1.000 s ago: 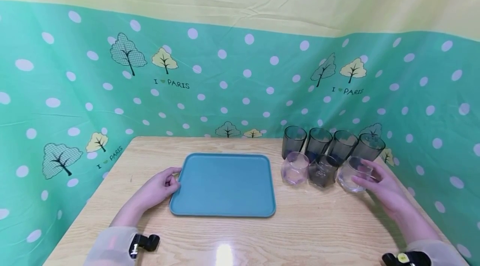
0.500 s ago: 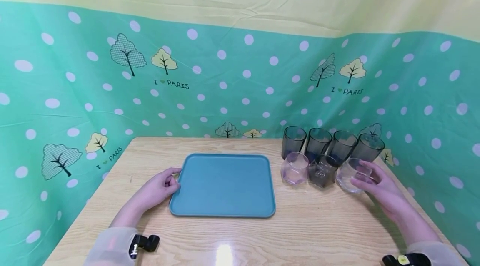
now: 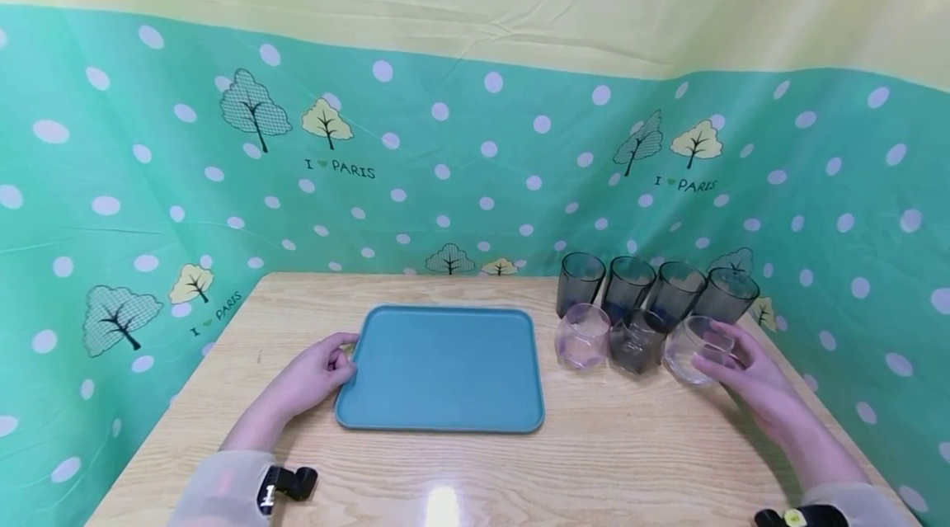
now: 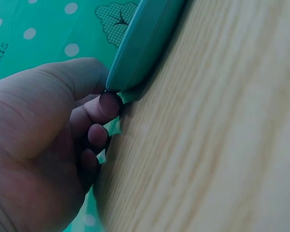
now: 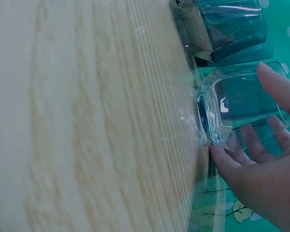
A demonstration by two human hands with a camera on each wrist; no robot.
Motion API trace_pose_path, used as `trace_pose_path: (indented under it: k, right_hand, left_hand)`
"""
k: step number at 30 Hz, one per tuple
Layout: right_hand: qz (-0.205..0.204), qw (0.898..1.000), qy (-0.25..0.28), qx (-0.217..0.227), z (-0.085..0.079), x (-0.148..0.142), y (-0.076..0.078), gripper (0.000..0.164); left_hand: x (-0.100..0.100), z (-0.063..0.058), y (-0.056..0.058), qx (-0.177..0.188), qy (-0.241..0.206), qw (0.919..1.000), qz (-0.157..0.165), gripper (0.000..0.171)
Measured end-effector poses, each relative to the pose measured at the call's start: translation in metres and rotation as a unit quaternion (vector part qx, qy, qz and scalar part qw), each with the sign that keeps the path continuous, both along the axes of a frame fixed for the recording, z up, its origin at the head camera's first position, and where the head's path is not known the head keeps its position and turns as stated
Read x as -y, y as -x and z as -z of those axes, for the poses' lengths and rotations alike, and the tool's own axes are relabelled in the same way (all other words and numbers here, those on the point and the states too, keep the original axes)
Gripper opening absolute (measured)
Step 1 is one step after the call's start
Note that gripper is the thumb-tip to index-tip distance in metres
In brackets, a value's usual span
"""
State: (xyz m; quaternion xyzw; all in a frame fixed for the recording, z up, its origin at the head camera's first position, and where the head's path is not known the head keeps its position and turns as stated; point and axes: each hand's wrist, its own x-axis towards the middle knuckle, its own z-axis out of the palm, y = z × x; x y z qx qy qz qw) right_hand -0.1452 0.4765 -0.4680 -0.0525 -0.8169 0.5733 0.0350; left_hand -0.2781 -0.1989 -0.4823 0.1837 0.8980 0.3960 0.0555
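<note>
At the left edge of a blue rectangular tray [image 3: 441, 370], my left hand [image 3: 315, 374] pinches the rim. The left wrist view shows the thumb on top of the tray's rim [image 4: 135, 58] and the index fingertip just below it, with the other fingers curled. My right hand [image 3: 757, 383] holds a clear faceted glass [image 3: 686, 354], the rightmost of the front row. In the right wrist view the thumb lies at the rim of this glass [image 5: 232, 104] and the fingers wrap its side. Its base appears to be at the tabletop.
Left of the held glass stand a smoky faceted glass [image 3: 636, 345] and a pinkish clear glass [image 3: 582, 341]. Behind them is a row of several tall dark tumblers [image 3: 580, 288]. All share the right side of the wooden table [image 3: 475, 469]. A patterned curtain [image 3: 460, 148] hangs around it.
The head view shifts slightly. Both hands keep their grips, and the tray and glasses stay in the same places.
</note>
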Motion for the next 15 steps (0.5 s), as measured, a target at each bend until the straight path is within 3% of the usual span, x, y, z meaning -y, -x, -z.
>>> trace_pose_path:
  k: [6, 15]
  right_hand:
    - [0.001, 1.000, -0.005, -0.013, -0.0020, 0.0033, -0.0002, 0.087]
    - [0.003, 1.000, -0.011, 0.003, -0.0042, 0.0032, -0.0049, 0.090]
  left_hand:
    - [0.0017, 0.0000, 0.0002, -0.006, 0.020, 0.9997, -0.014, 0.058]
    - [-0.0024, -0.0001, -0.0001, -0.010, 0.025, 0.9993, -0.027, 0.058]
